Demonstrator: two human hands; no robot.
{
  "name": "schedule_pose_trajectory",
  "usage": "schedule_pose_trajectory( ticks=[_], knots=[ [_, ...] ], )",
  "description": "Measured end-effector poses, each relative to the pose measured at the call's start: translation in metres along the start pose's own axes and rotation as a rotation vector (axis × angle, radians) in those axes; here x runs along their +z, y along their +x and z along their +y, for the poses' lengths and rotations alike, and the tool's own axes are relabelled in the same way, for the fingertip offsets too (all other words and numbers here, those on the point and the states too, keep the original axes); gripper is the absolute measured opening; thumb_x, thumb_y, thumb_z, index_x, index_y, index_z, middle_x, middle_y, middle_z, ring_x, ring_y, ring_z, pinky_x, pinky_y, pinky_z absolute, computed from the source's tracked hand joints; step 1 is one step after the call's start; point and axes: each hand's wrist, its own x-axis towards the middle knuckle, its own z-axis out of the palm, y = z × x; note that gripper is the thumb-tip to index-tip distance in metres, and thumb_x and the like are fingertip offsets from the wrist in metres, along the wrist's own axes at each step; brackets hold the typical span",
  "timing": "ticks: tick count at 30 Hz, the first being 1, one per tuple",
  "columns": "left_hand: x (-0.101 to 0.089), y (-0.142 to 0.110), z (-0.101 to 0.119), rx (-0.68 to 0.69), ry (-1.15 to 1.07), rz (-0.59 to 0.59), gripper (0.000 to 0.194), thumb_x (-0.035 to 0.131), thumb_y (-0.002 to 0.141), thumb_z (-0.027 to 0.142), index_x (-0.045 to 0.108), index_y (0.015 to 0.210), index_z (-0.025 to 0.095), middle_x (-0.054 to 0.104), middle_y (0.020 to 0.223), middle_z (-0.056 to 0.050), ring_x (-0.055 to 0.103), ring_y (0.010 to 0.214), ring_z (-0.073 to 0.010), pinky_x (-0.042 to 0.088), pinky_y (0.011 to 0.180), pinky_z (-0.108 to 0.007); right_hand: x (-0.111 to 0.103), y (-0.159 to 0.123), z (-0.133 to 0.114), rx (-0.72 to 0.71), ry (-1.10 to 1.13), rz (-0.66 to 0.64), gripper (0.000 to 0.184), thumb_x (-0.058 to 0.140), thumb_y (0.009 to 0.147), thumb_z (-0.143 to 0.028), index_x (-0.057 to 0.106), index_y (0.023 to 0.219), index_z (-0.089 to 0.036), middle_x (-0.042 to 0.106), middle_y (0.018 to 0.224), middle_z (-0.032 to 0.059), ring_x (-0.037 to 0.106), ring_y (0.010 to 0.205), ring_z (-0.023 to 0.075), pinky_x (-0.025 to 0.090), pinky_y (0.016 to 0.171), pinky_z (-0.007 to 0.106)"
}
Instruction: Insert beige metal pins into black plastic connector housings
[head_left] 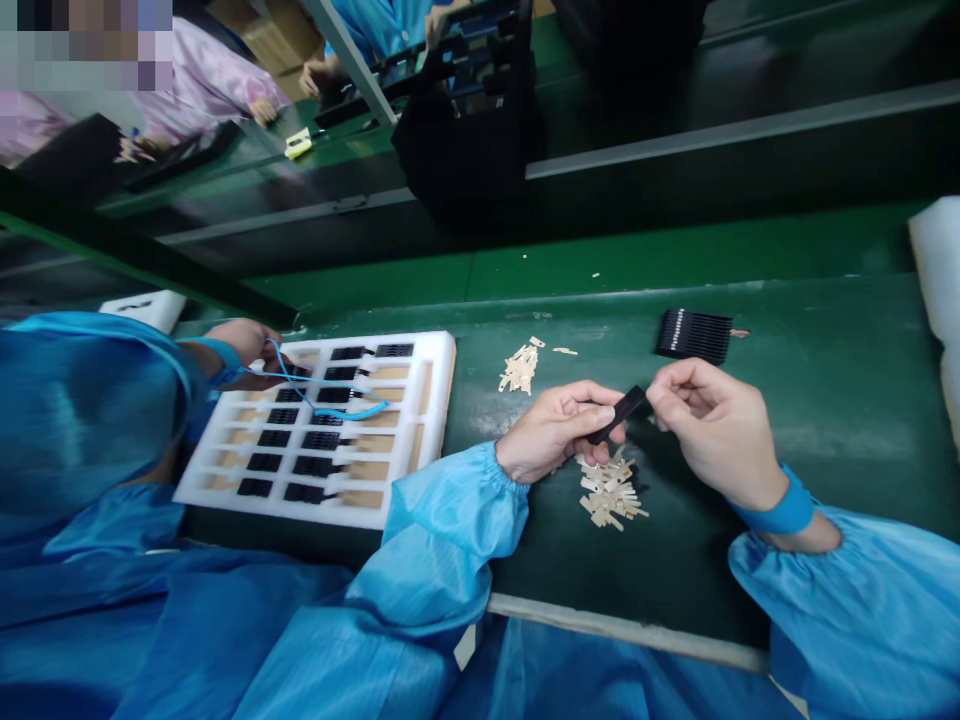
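My left hand [559, 428] grips a slim black rectangular part [619, 414], tilted up to the right. My right hand [709, 425] is pinched at the upper end of that part; anything between its fingertips is too small to make out. Just below my hands lies a loose pile of small cream-coloured flat pieces [611, 492]. A smaller pile of the same pieces [519, 369] sits farther back on the green table. Behind my right hand rests a row of black parts [694, 336] side by side, with pale tips along its left side.
At left, a white foam tray [442, 400] holds black finned parts in its slots. A co-worker's hand [251, 345] with a blue wristband and cord [352, 410] reaches over it. A black bin [469, 130] stands beyond the table, and white foam [941, 290] is at right.
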Motion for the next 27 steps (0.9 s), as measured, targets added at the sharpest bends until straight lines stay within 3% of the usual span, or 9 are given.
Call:
schedule_pose_trajectory(
  ticks=[6,10,14,20,27],
  knots=[
    [0.000,0.002,0.002,0.009,0.015,0.061,0.049,0.085,0.078,0.043,0.067,0.111,0.012,0.070,0.080,-0.002,0.061,0.052,-0.0053,0.044,0.048,-0.016,0.001,0.004,0.004,0.121,0.009,-0.013,0.017,0.073,0.084,-0.034,0.066,0.079,-0.019,0.060,0.063,-0.0011,0.052,0.052,0.0108,0.044,0.051,0.023],
    [0.000,0.003,0.004,0.018,-0.001,0.077,0.045,0.084,0.079,0.042,0.067,0.108,0.012,0.068,0.079,0.000,0.059,0.052,-0.0043,0.043,0.048,-0.015,0.004,0.004,0.002,0.126,0.033,-0.017,0.021,0.067,0.090,-0.038,0.073,0.096,-0.019,0.065,0.071,0.0009,0.055,0.056,0.0120,0.046,0.053,0.025],
    [0.000,0.001,0.003,0.016,-0.016,0.036,0.047,0.085,0.078,0.044,0.066,0.109,0.013,0.067,0.079,0.000,0.059,0.051,-0.0046,0.041,0.046,-0.015,0.008,-0.003,-0.002,0.082,0.045,-0.150,0.023,0.069,0.091,-0.041,0.075,0.101,-0.021,0.064,0.068,0.0002,0.056,0.057,0.0139,0.050,0.057,0.027],
    [0.000,-0.002,0.003,-0.035,-0.034,-0.099,0.047,0.086,0.076,0.046,0.064,0.101,0.013,0.068,0.076,-0.002,0.058,0.049,-0.0056,0.042,0.044,-0.015,0.007,-0.010,0.012,0.075,0.249,-0.190,0.026,0.063,0.098,-0.046,0.073,0.093,-0.022,0.066,0.085,0.0034,0.057,0.065,0.0150,0.048,0.060,0.030],
    [-0.001,-0.002,0.003,-0.034,-0.065,-0.139,0.042,0.085,0.079,0.044,0.064,0.100,0.014,0.067,0.075,-0.001,0.057,0.049,-0.0049,0.044,0.046,-0.015,0.007,-0.011,0.014,0.161,0.326,-0.220,0.029,0.062,0.099,-0.049,0.072,0.095,-0.023,0.062,0.075,0.0011,0.056,0.063,0.0157,0.045,0.061,0.030]
  ],
)
